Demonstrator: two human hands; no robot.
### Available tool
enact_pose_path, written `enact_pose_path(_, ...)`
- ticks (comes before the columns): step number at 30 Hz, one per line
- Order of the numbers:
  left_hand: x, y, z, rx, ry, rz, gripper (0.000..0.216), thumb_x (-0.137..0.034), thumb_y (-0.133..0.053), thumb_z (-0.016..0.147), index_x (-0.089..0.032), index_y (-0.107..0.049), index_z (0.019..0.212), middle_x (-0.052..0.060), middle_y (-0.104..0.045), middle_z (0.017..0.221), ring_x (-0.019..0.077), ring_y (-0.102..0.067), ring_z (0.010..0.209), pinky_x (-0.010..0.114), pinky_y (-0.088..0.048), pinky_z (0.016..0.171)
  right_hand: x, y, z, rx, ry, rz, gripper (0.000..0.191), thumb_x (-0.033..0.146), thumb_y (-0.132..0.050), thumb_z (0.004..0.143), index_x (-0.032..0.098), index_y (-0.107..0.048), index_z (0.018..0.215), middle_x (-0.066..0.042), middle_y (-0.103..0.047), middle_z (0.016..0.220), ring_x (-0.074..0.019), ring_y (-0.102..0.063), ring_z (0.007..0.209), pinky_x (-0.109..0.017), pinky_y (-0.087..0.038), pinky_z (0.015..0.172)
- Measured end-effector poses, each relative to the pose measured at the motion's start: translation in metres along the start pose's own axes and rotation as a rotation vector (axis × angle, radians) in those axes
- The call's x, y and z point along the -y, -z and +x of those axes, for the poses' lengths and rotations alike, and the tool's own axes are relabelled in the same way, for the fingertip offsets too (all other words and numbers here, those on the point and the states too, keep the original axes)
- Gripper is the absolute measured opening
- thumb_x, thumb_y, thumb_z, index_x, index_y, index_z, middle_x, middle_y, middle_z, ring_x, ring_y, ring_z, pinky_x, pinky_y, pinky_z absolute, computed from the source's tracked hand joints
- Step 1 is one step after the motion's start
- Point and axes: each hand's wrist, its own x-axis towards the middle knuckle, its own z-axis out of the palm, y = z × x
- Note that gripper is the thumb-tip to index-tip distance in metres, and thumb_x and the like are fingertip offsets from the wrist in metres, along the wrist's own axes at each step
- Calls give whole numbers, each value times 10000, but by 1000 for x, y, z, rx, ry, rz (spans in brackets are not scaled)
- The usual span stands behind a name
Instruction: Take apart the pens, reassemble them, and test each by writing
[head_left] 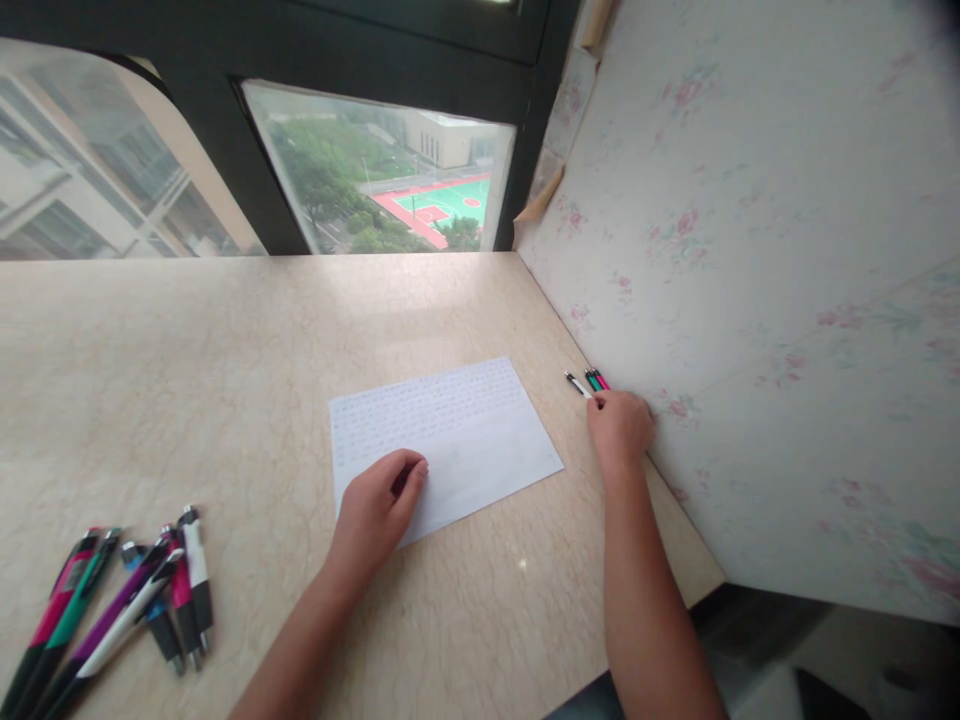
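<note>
A white sheet of paper (457,430) with faint lines of writing lies in the middle of the beige marble-look desk (225,370). My left hand (379,505) rests on the sheet's near left corner, fingers curled loosely with nothing visible in them. My right hand (619,425) is at the desk's right edge by the wall, fingers closed over the ends of a few pens (589,382): one white, one green, one pink. Only their tips stick out beyond my fingers.
Several more pens (127,600) in pink, green, purple, white and black lie in a bunch at the near left of the desk. A floral-papered wall (750,300) bounds the desk on the right. A dark-framed window (382,170) runs along the back.
</note>
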Motion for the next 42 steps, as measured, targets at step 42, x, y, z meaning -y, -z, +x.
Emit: enact_pose_path(42, 2, -1, 0, 4, -59, -6, 233, -353, -466, 915, -204, -639, 871, 28, -696, 817, 173, -612, 722, 288, -451, 675, 131, -2, -124, 185, 825, 514, 204, 286, -457, 954, 203, -623, 871, -36, -685, 838, -162, -608, 744, -268, -377, 645)
